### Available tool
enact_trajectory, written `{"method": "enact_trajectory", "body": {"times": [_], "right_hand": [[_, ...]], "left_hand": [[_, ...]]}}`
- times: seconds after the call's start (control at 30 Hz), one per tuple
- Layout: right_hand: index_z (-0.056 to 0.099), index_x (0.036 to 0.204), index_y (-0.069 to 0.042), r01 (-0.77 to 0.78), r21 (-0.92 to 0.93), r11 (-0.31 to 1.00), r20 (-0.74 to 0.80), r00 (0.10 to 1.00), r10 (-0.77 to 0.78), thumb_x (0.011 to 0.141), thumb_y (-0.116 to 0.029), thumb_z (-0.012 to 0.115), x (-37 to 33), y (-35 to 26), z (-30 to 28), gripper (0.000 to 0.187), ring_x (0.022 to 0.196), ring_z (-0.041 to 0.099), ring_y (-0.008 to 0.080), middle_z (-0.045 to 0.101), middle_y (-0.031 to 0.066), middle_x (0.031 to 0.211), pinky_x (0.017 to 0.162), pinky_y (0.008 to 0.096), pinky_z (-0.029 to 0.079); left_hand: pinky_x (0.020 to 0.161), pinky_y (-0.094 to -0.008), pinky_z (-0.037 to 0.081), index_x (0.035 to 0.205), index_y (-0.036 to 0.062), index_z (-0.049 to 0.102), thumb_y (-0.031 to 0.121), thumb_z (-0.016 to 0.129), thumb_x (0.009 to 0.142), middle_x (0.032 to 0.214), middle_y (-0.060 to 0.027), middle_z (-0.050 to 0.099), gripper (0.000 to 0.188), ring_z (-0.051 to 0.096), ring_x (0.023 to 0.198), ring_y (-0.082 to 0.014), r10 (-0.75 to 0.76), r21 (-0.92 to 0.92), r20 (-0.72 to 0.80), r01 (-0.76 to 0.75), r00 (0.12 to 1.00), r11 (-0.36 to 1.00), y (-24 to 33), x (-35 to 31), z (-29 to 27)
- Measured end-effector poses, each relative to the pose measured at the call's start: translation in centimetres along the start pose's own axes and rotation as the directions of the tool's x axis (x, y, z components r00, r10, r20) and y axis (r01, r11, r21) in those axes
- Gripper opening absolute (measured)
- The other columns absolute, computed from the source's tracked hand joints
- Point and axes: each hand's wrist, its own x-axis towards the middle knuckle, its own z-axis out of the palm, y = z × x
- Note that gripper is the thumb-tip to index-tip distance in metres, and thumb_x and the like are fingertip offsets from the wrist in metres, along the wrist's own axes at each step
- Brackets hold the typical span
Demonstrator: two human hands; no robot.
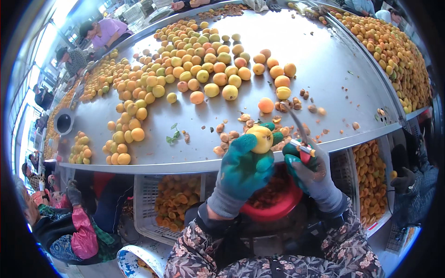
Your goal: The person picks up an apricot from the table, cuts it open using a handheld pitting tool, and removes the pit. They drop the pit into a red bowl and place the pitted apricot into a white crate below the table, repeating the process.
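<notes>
In a green-coated glove, my left hand (243,167) is closed around a yellow apricot (261,140), held just above the near edge of the metal table (194,148). My right hand (313,173), gloved the same way, grips a knife (302,148) by its pale handle. Its curved blade (299,123) points up and away, to the right of the fruit and apart from it. Brown apricot pits (225,137) and scraps lie on the table beyond both hands. Below them stands a red basin (289,206) with dark brownish pieces inside, partly hidden by my wrists.
Whole apricots (190,60) spread over the table's middle and left; another heap (389,46) lies behind a divider at right. Crates of halved apricots stand below, left (141,204) and right (387,185). A white bucket (132,252) is lower left. Co-workers sit on both sides.
</notes>
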Motion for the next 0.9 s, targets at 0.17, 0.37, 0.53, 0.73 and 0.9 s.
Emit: {"method": "enact_trajectory", "body": {"times": [0.17,0.37,0.53,0.73,0.9], "right_hand": [[0.054,0.1,0.001,0.186,-0.369,0.911,0.023,0.981,-0.191,0.081,-0.005,0.062,0.5,-0.1,-0.1,0.021,0.066,0.059,0.0255,0.057,0.0139,0.075,0.062,0.034,0.046],[0.053,0.118,0.004,0.373,-0.616,0.694,0.114,0.914,-0.39,0.079,-0.008,0.064,0.0,0.2,-0.3,0.042,0.08,0.062,0.0389,0.062,0.0224,0.086,0.068,0.0423,0.049],[0.044,0.13,0.004,0.205,-0.65,0.732,0.101,0.978,-0.184,0.081,-0.009,0.067,-0.2,0.5,0.0,0.055,0.104,0.06,0.0361,0.06,0.0224,0.108,0.086,0.0403,0.048],[0.05,0.119,0.004,0.384,-0.621,0.684,0.071,0.896,-0.438,0.08,-0.007,0.06,1.0,2.2,1.2,0.042,0.082,0.06,0.0426,0.06,0.0241,0.091,0.069,0.0452,0.049],[0.052,0.114,0.002,0.282,-0.756,0.591,0.078,0.935,-0.346,0.084,-0.003,0.059,1.7,1.6,2.3,0.031,0.088,0.06,0.0424,0.06,0.0229,0.096,0.072,0.044,0.049]], "left_hand": [[0.065,-0.0226,0.044,0.123,0.0043,0.053,0.024,0.053,0.093,0.091,-0.0056,0.056,0.036,0.053,0.074,-0.013,0.101,0.145,-0.09,-0.087,0.991,0.986,-1.6,0.4,-0.2],[0.065,-0.024,0.045,0.121,0.0058,0.054,0.021,0.056,0.092,0.093,-0.0062,0.056,0.032,0.053,0.076,-0.0135,0.561,0.747,0.034,-0.394,0.827,0.536,-3.9,0.9,-0.1],[0.063,-0.0245,0.044,0.116,0.0077,0.055,0.02,0.056,0.092,0.088,-0.005,0.056,0.028,0.053,0.071,-0.013,0.418,0.551,-0.095,-0.302,0.904,0.778,-3.0,0.1,-0.1],[0.056,-0.0236,0.043,0.114,0.0084,0.056,0.023,0.055,0.092,0.087,-0.0044,0.056,0.027,0.052,0.065,-0.0114,0.156,0.221,-0.175,-0.116,0.972,0.968,-2.1,-0.1,0.0],[0.052,-0.0223,0.043,0.121,0.0066,0.05,0.022,0.054,0.092,0.091,-0.0064,0.057,0.033,0.053,0.062,-0.011,0.422,0.437,-0.167,-0.317,0.891,0.842,-1.5,0.0,1.5]]}}
